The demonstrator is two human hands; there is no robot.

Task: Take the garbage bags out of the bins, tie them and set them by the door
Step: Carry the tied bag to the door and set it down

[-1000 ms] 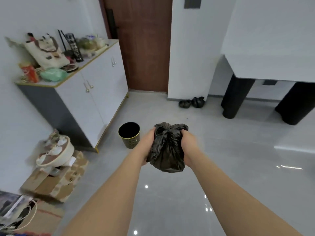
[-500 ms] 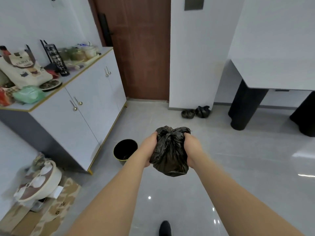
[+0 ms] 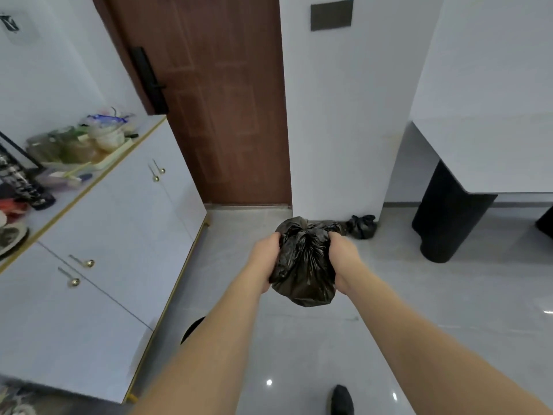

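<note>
I hold the black garbage bag (image 3: 303,265) out in front, left hand (image 3: 264,259) and right hand (image 3: 344,259) clamped on its sides. The door (image 3: 215,100) stands at eleven o'clock. If the gathered top isn't knotted tight, it could loosen and spill.

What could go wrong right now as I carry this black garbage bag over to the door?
The garbage bag hangs in the air, squeezed between your left hand and right hand; thin plastic might slip or tear. Other tied bags already lie on the floor ahead by the wall, a possible trip point. The bin sits low beside your left arm, easy to kick.
</note>
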